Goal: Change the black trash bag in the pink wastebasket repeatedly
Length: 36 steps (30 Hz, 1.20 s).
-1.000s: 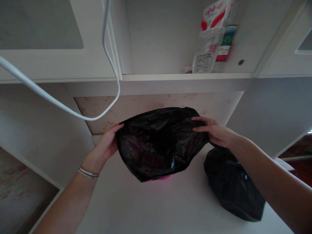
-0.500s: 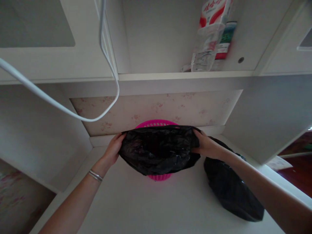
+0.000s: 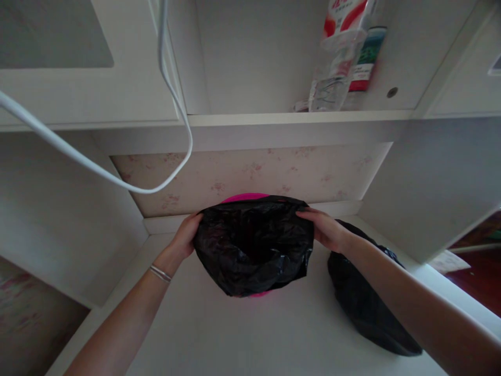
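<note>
Half a second earlier, the mouth of the thin black plastic bag (image 3: 254, 261) was pulled flat and narrow, and more of the bright pink plastic basket (image 3: 246, 197) was visible. At this moment the mouth had become rounder and deeper, and the film hid most of the basket; only a pink strip showed at its back and a smaller one at its front. From this I judged that the bag was better spread over the basket, although how far it went inside or around could not be told.

Your left hand (image 3: 188, 234) was at the left side of the basket, nearly closed, with the thumb on the edge of the bag and the other fingers mostly hidden. Your right hand (image 3: 324, 228) was at the right side of the basket, also narrow: its straight fingers lay over the edge, upon the inner face of the bag, and its thumb I could not see well. So you held one end of the mouth in each hand.

The basket stood on the flat white desk (image 3: 242, 339). To its right, and nearer to you, lay a bulky second black bag (image 3: 364, 297), partly hidden by your right forearm (image 3: 395, 277).
</note>
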Tool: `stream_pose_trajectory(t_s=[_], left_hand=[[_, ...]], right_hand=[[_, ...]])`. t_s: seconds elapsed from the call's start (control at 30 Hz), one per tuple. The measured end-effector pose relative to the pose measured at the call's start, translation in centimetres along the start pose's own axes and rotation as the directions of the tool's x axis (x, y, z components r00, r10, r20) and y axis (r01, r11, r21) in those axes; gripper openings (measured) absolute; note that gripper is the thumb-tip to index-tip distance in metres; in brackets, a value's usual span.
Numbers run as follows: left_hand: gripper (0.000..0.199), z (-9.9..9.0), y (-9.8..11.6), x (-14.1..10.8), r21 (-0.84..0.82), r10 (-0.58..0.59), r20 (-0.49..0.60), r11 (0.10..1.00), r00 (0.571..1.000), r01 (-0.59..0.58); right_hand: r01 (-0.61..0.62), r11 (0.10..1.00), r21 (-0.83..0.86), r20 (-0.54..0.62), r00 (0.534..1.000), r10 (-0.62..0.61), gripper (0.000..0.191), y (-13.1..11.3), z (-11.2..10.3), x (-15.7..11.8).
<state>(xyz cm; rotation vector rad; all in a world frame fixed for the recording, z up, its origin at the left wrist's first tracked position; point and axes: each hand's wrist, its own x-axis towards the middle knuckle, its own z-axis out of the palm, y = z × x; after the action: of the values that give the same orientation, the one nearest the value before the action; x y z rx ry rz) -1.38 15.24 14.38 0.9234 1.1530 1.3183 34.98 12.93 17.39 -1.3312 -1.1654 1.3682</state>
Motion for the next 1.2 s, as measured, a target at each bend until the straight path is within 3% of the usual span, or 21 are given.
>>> stream_pose_trajectory(t_s=[0.17,0.27,0.53,0.77,0.93,1.07,1.2], left_hand=[[0.036,-1.0,1.6,-3.2,0.055,-0.020,0.026,0.998,0.999,0.018],[0.036,-2.0,2.6,-5.4,0.110,-0.027,0.029,0.994,0.999,0.024],[0.041,-4.2,3.8,-9.9,0.285,-0.131,0.022,0.951,0.991,0.119],[0.035,-5.1,2.5,-9.6,0.404,-0.143,0.148,0.912,0.979,0.072],[0.040,-4.5,1.3,-8.9,0.312,-0.196,0.162,0.940,0.967,0.138],[0.041,-4.1,0.8,-8.7,0.237,-0.283,0.203,0.943,0.937,0.234],[0.044,-4.8,0.9,-8.4,0.169,-0.286,0.214,0.953,0.934,0.253]], right_hand=[[-0.069,0.995,-0.066,-0.074,0.995,0.064,0.052,0.1,0.8,-1.7],[-0.088,0.989,-0.122,-0.065,0.995,0.080,0.054,-0.1,1.3,-3.0],[0.101,0.900,-0.424,0.076,0.994,-0.076,0.050,0.3,2.2,-5.8],[0.010,0.912,-0.410,0.107,0.994,0.038,0.053,0.3,2.5,-6.1],[0.019,0.935,-0.355,0.132,0.991,0.030,0.058,0.7,2.3,-5.9],[-0.005,0.943,-0.333,0.009,1.000,0.008,0.064,0.9,1.8,-5.9],[0.053,0.966,-0.253,-0.088,0.993,-0.077,0.048,1.1,1.5,-5.6]])
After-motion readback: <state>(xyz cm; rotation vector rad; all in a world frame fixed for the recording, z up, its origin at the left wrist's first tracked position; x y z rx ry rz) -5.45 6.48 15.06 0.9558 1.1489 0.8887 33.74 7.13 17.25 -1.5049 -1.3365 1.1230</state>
